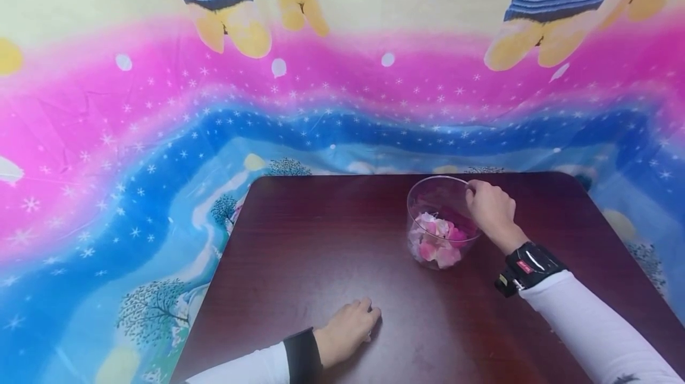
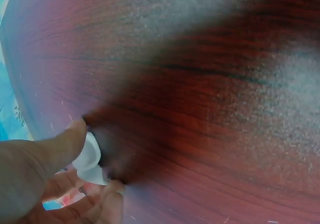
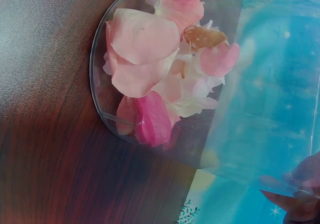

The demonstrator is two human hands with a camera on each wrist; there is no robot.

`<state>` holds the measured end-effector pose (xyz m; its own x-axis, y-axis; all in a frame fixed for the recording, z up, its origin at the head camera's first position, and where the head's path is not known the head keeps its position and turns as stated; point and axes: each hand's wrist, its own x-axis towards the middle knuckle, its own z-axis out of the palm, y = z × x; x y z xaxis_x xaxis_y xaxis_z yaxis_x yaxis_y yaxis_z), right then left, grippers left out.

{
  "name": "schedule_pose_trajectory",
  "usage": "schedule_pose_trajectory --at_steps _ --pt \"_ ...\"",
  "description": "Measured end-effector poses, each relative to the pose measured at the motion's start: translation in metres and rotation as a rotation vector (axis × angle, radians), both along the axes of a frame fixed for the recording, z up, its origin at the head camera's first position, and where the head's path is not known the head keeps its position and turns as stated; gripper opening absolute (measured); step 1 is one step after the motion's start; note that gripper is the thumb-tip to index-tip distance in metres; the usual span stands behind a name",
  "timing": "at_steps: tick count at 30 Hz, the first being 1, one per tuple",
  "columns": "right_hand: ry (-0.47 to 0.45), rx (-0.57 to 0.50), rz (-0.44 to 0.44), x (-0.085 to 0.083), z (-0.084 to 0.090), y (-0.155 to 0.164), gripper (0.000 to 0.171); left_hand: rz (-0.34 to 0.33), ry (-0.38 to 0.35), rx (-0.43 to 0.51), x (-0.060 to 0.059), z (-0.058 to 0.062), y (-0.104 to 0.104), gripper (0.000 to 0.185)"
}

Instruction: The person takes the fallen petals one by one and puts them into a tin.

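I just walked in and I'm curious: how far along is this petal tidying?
Most looks done: pink and white petals already lie in the clear cup, and the dark table shows no other loose petals. In hand: the left hand pinches a small white piece against the table, while the right hand grips the cup's rim. Left, probably: that piece is not yet in the cup.
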<state>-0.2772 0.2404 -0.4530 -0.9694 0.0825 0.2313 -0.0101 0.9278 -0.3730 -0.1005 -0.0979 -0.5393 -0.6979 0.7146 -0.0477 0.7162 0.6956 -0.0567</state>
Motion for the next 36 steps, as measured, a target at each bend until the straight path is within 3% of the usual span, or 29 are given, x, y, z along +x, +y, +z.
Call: schedule_pose_trajectory --at_steps 12,25,36 --pt "-0.016 -0.001 -0.003 0.003 0.001 0.000 0.031 -0.012 -0.002 -0.068 0.009 0.000 0.007 0.023" --pt "-0.017 -0.003 -0.003 0.005 0.001 0.000 0.031 -0.038 0.011 -0.045 0.011 -0.001 0.007 0.022" --pt "-0.012 -0.002 -0.001 0.005 0.000 0.000 0.030 -0.079 0.073 0.071 0.004 0.023 0.014 0.015"
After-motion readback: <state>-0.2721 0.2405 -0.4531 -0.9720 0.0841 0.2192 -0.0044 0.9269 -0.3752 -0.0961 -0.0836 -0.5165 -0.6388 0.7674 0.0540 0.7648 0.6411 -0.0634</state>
